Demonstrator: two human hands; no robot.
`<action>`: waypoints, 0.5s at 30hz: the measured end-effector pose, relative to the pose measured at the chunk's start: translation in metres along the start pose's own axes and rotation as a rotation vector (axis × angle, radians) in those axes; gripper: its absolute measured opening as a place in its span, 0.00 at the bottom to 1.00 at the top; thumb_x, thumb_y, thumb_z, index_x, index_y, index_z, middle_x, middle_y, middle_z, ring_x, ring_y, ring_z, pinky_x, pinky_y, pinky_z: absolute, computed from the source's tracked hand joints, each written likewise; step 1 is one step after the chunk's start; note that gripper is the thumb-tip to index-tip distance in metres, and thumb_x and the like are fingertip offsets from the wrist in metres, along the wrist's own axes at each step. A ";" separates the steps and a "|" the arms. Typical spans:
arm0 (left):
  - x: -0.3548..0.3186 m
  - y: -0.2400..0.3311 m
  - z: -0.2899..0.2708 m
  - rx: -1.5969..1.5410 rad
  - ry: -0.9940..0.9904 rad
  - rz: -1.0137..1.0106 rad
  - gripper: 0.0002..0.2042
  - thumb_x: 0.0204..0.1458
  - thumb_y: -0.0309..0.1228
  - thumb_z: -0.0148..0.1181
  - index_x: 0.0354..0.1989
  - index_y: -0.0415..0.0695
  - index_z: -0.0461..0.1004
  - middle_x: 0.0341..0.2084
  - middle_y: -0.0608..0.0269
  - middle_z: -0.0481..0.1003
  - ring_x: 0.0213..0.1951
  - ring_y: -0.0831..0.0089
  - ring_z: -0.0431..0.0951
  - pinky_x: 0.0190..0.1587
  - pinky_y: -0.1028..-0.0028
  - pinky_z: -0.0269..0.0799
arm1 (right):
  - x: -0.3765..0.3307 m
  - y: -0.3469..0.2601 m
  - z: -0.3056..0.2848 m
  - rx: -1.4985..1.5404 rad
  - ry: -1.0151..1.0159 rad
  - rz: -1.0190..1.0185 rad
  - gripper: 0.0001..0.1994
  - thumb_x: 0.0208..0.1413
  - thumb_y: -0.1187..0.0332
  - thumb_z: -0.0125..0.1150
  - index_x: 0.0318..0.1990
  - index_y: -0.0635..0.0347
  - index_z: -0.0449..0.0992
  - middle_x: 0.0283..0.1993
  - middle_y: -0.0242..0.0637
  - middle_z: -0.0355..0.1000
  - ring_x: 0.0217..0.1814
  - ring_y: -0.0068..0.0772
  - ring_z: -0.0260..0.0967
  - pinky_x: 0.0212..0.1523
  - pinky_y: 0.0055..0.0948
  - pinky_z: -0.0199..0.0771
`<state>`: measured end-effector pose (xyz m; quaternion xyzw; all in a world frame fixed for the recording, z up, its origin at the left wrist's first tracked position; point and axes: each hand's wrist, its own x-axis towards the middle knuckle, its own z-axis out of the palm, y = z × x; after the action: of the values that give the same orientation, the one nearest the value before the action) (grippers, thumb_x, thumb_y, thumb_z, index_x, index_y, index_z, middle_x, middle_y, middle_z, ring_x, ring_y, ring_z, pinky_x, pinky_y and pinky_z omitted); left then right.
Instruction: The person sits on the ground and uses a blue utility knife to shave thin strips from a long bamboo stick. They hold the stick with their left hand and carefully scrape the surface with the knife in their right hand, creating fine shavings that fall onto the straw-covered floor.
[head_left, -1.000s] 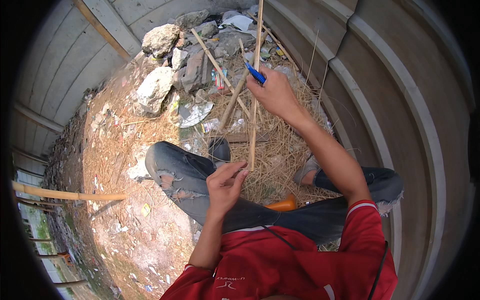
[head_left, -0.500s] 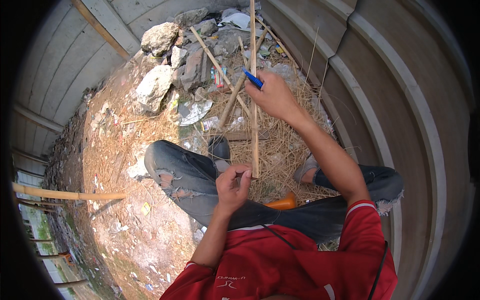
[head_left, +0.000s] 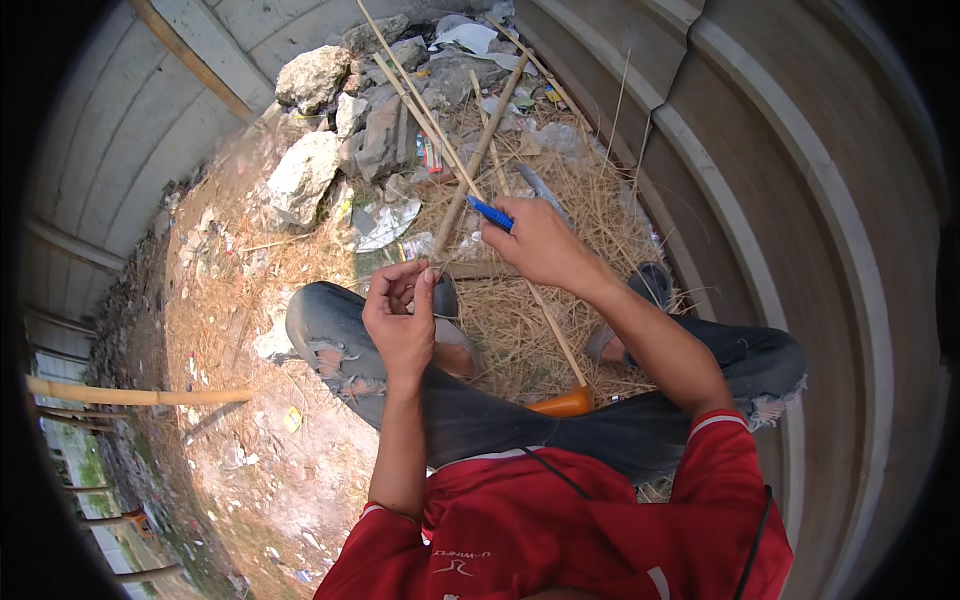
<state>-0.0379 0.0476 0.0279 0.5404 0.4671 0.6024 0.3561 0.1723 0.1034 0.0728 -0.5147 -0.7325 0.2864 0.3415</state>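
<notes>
My right hand [head_left: 545,240] is closed round a blue utility knife [head_left: 490,213], which pokes out past the thumb side. A long, thin bamboo strip [head_left: 555,330] slants past this hand, from the far left down to the right; its middle is hidden there, and the hand seems to grip it too. My left hand [head_left: 400,315] is raised over my left leg, apart from the strip, its fingers curled and thumb against the index finger. Whether it pinches something small I cannot make out. An orange tool handle [head_left: 563,402] lies by my legs, near the strip's lower end.
Several bamboo sticks [head_left: 490,110] lie crossed on dry straw [head_left: 520,300] ahead. Behind them are rocks [head_left: 305,170] and litter. A ribbed metal wall [head_left: 800,200] stands close on the right. From the left a bamboo pole [head_left: 140,395] juts in.
The bamboo strip has swung from upright to slanting, its far end going left. My left hand has let go of its near end and moved up and left. My right hand has come nearer.
</notes>
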 end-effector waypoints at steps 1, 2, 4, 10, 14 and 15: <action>-0.003 0.006 0.007 0.092 0.060 0.007 0.10 0.62 0.24 0.58 0.50 0.35 0.72 0.40 0.56 0.79 0.43 0.73 0.81 0.46 0.76 0.77 | 0.003 0.001 -0.001 -0.005 0.037 -0.011 0.16 0.56 0.60 0.61 0.32 0.70 0.76 0.27 0.59 0.73 0.33 0.62 0.74 0.36 0.51 0.72; -0.009 0.000 0.006 0.124 0.031 -0.017 0.11 0.62 0.24 0.58 0.51 0.35 0.73 0.41 0.56 0.79 0.43 0.73 0.80 0.46 0.76 0.77 | 0.006 -0.002 -0.003 0.019 0.069 -0.012 0.16 0.55 0.60 0.61 0.31 0.70 0.76 0.27 0.58 0.73 0.33 0.62 0.74 0.36 0.51 0.72; -0.027 -0.020 0.000 0.189 -0.022 -0.070 0.12 0.63 0.26 0.58 0.53 0.35 0.74 0.41 0.57 0.79 0.44 0.74 0.80 0.47 0.74 0.77 | 0.016 -0.006 -0.004 0.064 0.128 -0.013 0.16 0.55 0.60 0.62 0.31 0.69 0.76 0.26 0.58 0.74 0.32 0.63 0.74 0.35 0.51 0.72; -0.059 0.018 0.024 -0.126 -0.505 -0.312 0.23 0.71 0.42 0.40 0.61 0.34 0.67 0.41 0.53 0.80 0.41 0.72 0.80 0.46 0.74 0.75 | 0.023 -0.013 -0.011 0.004 0.237 0.013 0.15 0.56 0.62 0.60 0.30 0.69 0.74 0.21 0.53 0.70 0.23 0.52 0.69 0.28 0.45 0.67; -0.045 0.031 0.025 -0.065 -0.753 -0.386 0.24 0.71 0.42 0.36 0.67 0.36 0.58 0.35 0.55 0.79 0.31 0.73 0.79 0.37 0.75 0.74 | 0.019 -0.010 0.002 -0.028 0.291 0.044 0.16 0.54 0.59 0.63 0.30 0.67 0.75 0.25 0.57 0.73 0.31 0.62 0.74 0.33 0.51 0.72; -0.045 0.031 0.026 -0.052 -0.756 -0.395 0.24 0.71 0.42 0.36 0.67 0.37 0.56 0.34 0.56 0.78 0.29 0.74 0.77 0.35 0.76 0.73 | 0.020 -0.007 0.002 -0.011 0.311 0.059 0.16 0.55 0.59 0.63 0.30 0.67 0.75 0.24 0.57 0.73 0.31 0.62 0.74 0.33 0.51 0.72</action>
<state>-0.0024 0.0004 0.0419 0.6142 0.3831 0.2937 0.6243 0.1625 0.1202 0.0809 -0.5759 -0.6570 0.2089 0.4394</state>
